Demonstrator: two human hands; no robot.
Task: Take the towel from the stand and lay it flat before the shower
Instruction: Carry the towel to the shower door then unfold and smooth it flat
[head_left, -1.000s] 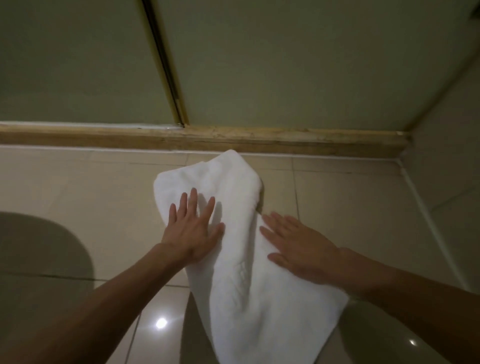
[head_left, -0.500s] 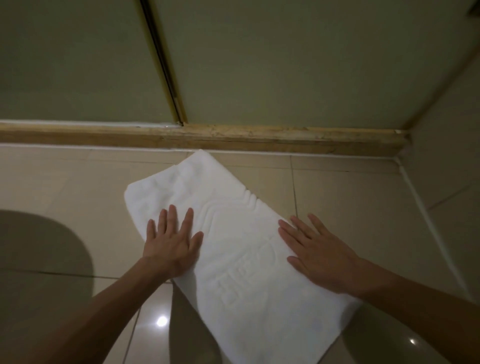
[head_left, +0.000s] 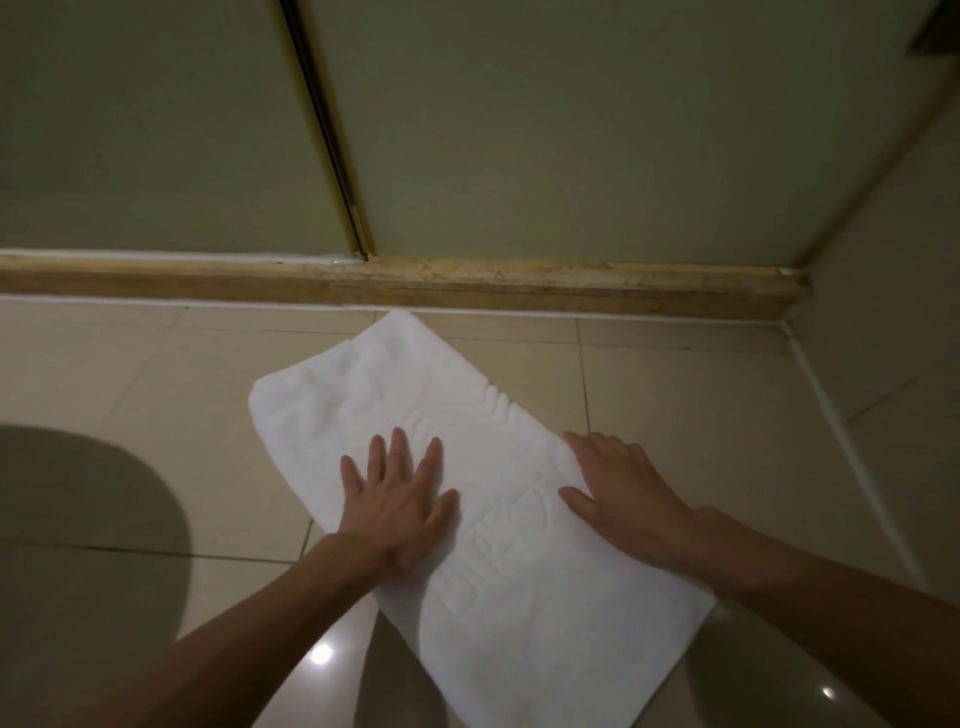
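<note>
A white towel (head_left: 415, 395) with an embossed pattern lies spread on the beige tiled floor, set at a slant, its far corner close to the shower's stone threshold (head_left: 519, 283). My left hand (head_left: 397, 501) rests flat on the towel's left half, fingers straight and spread. My right hand (head_left: 621, 491) presses flat on the towel's right edge, partly over the tile. The towel's near end runs out of the bottom of the view.
Frosted glass shower doors (head_left: 571, 130) with a dark seam (head_left: 327, 130) stand behind the threshold. A wall (head_left: 893, 312) closes the right side. A dark rounded shadow (head_left: 78, 519) falls on the floor tiles at the left.
The towel, bunched and narrow a second ago, now lies unfolded wider to the left. My left hand slid left and then back a little toward the middle; my right hand moved right along the edge.
</note>
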